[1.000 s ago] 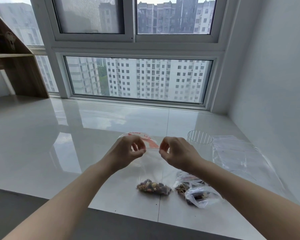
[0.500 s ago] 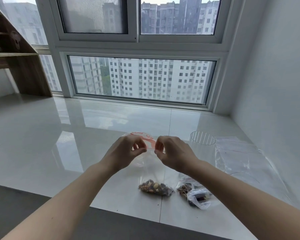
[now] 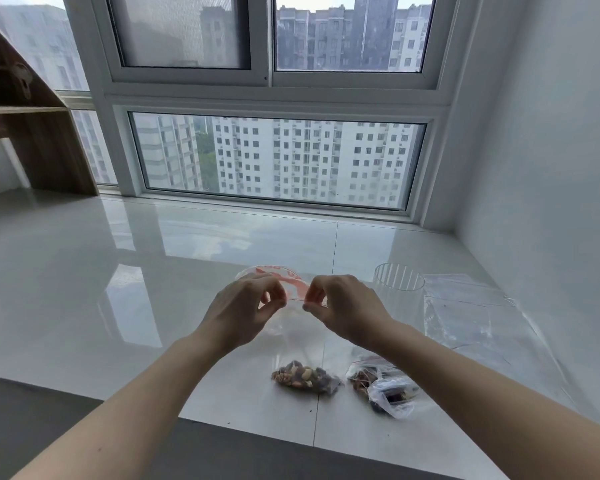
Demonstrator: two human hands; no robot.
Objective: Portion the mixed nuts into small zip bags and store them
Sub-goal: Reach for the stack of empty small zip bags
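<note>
Here, head view, the only view:
Bag in hand: a small clear zip bag (image 3: 300, 336) hangs at centre frame, its top strip running left to right between the two hands, its body dropping toward the lower middle.
Nuts: a clump of mixed nuts (image 3: 303, 374) fills the bag's bottom corner, which touches or sits just above the white tiled ledge (image 3: 153, 271); I cannot tell which.
Left hand: the left hand (image 3: 241, 311) pinches the left end of the strip, thumb and forefinger together on it.
Right hand: the right hand (image 3: 349, 311) pinches the right end the same way.
Key relation: the strip lies level between the fingertips, both hands equally near; sealing would likely mean sliding the pinch along that line.
Count, filled bags: two; the held one and a second bag (image 3: 383, 388) lying crumpled at lower right of centre.
Count, spare bags: a flat pile of empty bags (image 3: 471, 317) at right; number unclear.
Count, cups: one clear ribbed cup (image 3: 399, 282), right of the hands.
Count, other: one clear lid with red print (image 3: 278, 273), behind the hands.
</note>
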